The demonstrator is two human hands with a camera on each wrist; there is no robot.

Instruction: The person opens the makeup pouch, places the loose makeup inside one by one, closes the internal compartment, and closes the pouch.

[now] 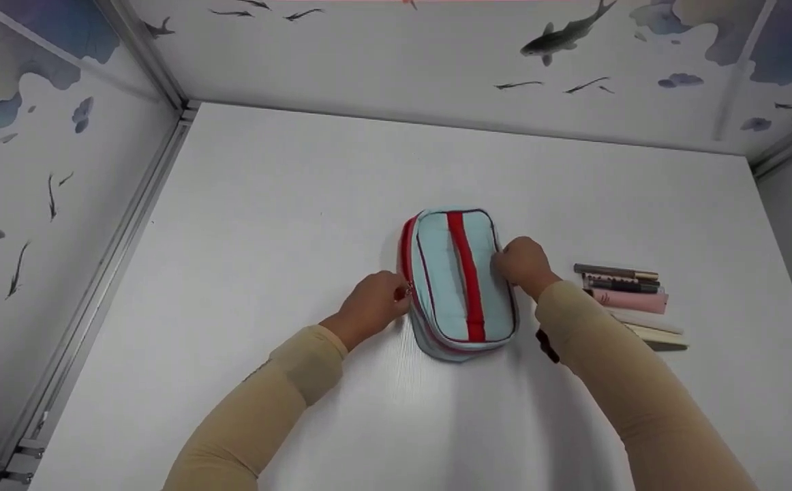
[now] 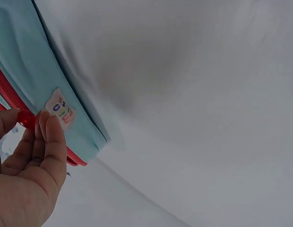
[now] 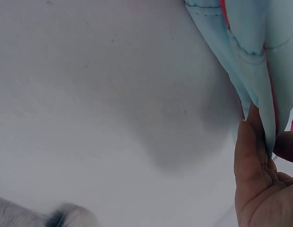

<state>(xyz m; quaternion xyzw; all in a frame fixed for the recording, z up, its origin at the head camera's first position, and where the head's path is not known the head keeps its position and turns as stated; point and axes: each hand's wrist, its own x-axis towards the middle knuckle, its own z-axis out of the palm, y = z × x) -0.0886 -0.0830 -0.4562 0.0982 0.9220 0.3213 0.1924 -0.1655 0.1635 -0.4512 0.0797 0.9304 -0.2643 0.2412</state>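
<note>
A light blue zippered pouch (image 1: 440, 273) with a red strap (image 1: 465, 273) along its top stands on the white table. My left hand (image 1: 377, 300) is at the pouch's left side, where the red zipper runs. In the left wrist view its thumb and fingers pinch a round red zipper pull (image 2: 26, 119), near a small lettered label (image 2: 60, 109) on the pouch wall. On the opposite side, my right hand (image 1: 524, 264) grips the pouch's edge. The right wrist view shows the light blue fabric (image 3: 253, 66) folded between its thumb and fingers.
To the right of the pouch lies a row of slim items: a brown pen-like stick (image 1: 615, 271), a black one (image 1: 622, 285), a pink tube (image 1: 631, 301) and several pale sticks (image 1: 655, 334), partly behind the right sleeve (image 1: 600, 361). Printed panels (image 1: 396, 68) border the table (image 1: 266, 204).
</note>
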